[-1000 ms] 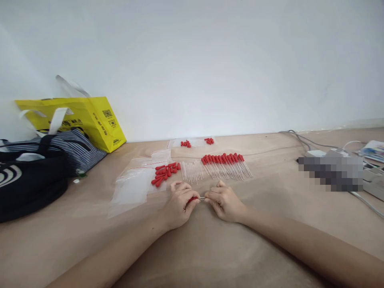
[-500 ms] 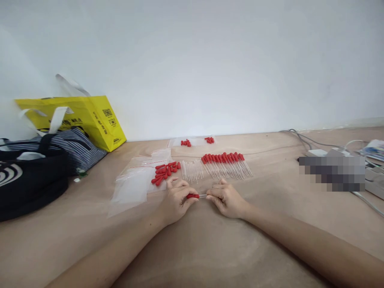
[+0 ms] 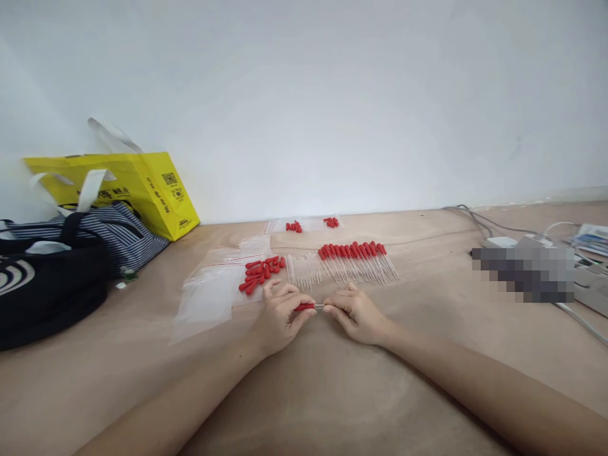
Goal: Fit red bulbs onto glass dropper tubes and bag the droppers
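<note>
My left hand [image 3: 284, 315] pinches a red rubber bulb [image 3: 304, 306] between thumb and fingers. From the bulb's right end runs a thin clear dropper tube [image 3: 320, 307], whose other end my right hand [image 3: 354, 313] grips; most of the tube is hidden by the fingers. Just beyond my hands lie several loose clear tubes [image 3: 304, 271] side by side. To their right is a row of droppers [image 3: 358, 259] with red bulbs on their far ends. A pile of loose red bulbs [image 3: 261, 273] rests on clear plastic behind my left hand.
Clear zip bags [image 3: 204, 297] lie flat at the left. Farther back, more small red bulbs [image 3: 294, 227] lie on a bag near the wall. A yellow bag [image 3: 161, 190], a striped bag [image 3: 123, 237] and a black bag [image 3: 52, 291] stand left; cables [image 3: 477, 221] run at the right.
My right hand has edged slightly left toward my left hand, and less of the tube shows between them. The left hand keeps its grip on the bulb.
</note>
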Motion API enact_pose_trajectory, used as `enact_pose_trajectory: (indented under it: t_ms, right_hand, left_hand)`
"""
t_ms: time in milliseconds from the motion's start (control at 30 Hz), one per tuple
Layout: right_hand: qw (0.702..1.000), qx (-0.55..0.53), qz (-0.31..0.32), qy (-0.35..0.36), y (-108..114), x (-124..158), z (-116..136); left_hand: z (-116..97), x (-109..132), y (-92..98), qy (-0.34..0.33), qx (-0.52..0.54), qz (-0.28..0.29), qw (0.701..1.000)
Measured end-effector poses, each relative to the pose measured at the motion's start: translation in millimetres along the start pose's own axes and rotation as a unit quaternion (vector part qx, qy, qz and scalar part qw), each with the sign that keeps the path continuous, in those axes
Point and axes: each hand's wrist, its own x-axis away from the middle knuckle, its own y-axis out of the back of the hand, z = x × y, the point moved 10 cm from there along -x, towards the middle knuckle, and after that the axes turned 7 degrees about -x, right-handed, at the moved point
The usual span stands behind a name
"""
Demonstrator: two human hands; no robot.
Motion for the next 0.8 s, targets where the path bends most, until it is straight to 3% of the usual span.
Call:
enact_pose_trajectory:
  t_ms: [100,233,367,500,633,800]
  right_hand:
    - [1.000,0.025,0.005,0.015,0,1,2]
    - [0.994,0.097,-0.033,0.029,8,1,5]
    - [0.992,0.121,-0.026,0.032,3,1,9]
    - [0.997,0.078,0.004,0.014,-5,0,4]
    - [0.993,0.022,-0.078,-0.090,15,-8,-32]
    - [0.947,0.055,-0.182,-0.259,46,-19,-89]
  left_hand:
    - [2,2,4.6,0.000,-0.013,-0.023,1.000]
    - [8,5,7.6,0.017,-0.022,-0.049,0.998]
    - [9,4,3.3,0.026,-0.032,-0.034,0.999]
    - [20,3,0.7,0.062,-0.047,-0.020,0.997]
    - [49,5,9.6,0.156,-0.086,-0.055,0.982]
    - [70,6,16.0,0.208,-0.165,-0.064,0.962]
